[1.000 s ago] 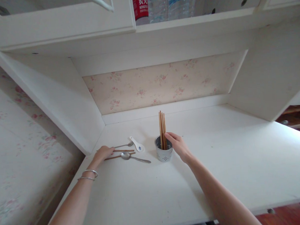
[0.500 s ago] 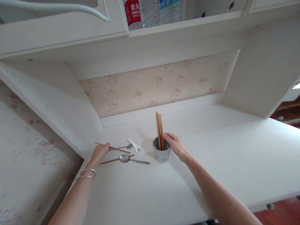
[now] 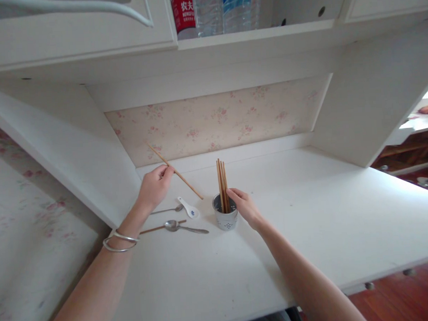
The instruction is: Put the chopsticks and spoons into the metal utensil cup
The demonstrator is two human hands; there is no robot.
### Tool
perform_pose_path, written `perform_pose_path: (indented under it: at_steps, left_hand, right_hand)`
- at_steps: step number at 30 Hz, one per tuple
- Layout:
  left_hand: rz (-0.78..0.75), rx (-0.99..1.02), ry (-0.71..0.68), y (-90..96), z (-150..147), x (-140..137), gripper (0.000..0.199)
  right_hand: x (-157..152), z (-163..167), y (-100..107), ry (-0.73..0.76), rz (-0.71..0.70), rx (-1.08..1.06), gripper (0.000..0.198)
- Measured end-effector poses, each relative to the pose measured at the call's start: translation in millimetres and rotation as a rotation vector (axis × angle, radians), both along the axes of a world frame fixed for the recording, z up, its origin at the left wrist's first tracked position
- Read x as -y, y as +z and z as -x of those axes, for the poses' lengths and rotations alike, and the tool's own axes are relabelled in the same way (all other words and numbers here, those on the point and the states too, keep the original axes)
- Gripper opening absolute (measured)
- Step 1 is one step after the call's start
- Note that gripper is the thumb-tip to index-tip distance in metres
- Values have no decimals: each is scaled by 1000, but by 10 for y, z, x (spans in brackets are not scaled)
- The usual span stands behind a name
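Observation:
My left hand [image 3: 156, 185] pinches a wooden chopstick [image 3: 185, 180], held slanting in the air above the desk, its lower end towards the holder. My right hand [image 3: 245, 206] has its fingers closed at several upright chopsticks [image 3: 221, 184], which stand in a perforated grey holder [image 3: 226, 221]. Left of the holder lies a white ceramic spoon [image 3: 188, 209]. Beside it a metal spoon [image 3: 178, 208] rests with its handle partly behind my left wrist. Nearer to me, another metal spoon [image 3: 190, 227] lies across a chopstick [image 3: 152, 229].
The white desk [image 3: 309, 222] runs far to the right. Cabinet walls stand at left [image 3: 67, 134] and right [image 3: 367, 92]. Overhead, a shelf [image 3: 258, 34] holds several plastic bottles [image 3: 207, 14]. A flowered back panel [image 3: 205, 123] is behind the holder.
My left hand has lifted the chopstick off the desk, up and to the right, tilting it more steeply. My right hand stays at the upright chopsticks. The whole view has shifted slightly.

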State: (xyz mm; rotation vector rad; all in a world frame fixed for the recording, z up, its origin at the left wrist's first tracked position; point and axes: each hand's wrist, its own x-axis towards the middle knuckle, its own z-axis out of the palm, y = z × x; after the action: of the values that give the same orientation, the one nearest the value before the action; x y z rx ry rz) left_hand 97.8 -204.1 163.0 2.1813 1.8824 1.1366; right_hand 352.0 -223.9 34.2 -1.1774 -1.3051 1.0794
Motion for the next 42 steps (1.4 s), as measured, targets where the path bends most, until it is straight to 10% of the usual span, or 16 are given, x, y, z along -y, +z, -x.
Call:
perform_pose_path:
  at_steps: [9,18,29,36,42]
  left_hand:
    - [37,-208,-333,-127,-621,-65,38]
    - [197,-326,-416,-672,-779,-133,38]
    - [222,-290,-463,-834,-806,-67,38]
    - [267,-143,-526,-856,-784,-52,43]
    - [324,446,-431,-1057,-764,230,48]
  right_hand:
    - [-12,12,-4,-31,-28,8,42]
    - [-19,24,-38,-26,-35,16,37]
    - [-27,34,-63,-34,-42,15,38]
    - [-13,35,-32,-34,-34,20,39]
    - [-7,37,-36,-33,-36,-12,40]
